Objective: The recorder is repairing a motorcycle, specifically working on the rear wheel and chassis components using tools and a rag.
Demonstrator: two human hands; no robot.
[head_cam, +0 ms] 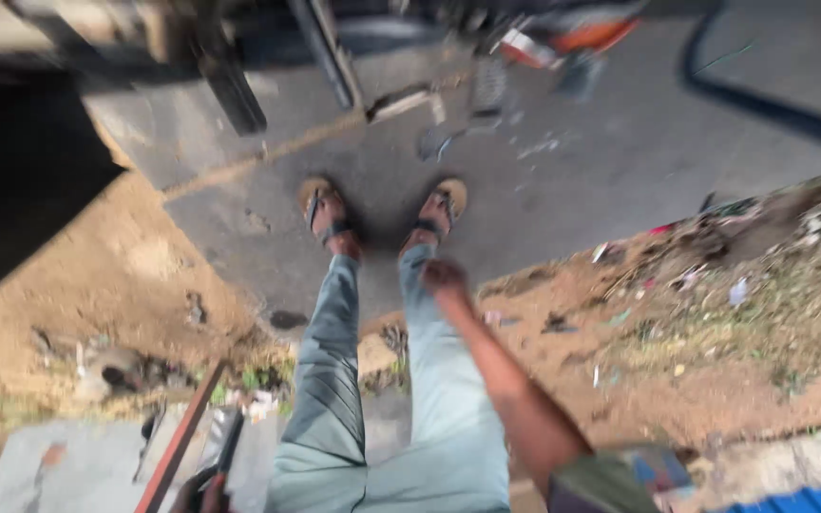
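Seen from above and blurred, the right hand (pixel 444 276) swings out loosely closed and empty at 12 o'clock over the grey trouser legs (pixel 387 399), while the left hand (pixel 197 492) at 7 o'clock (barely in view) wraps a dark flat tool (pixel 225 439) beside a reddish bar (pixel 182 442).
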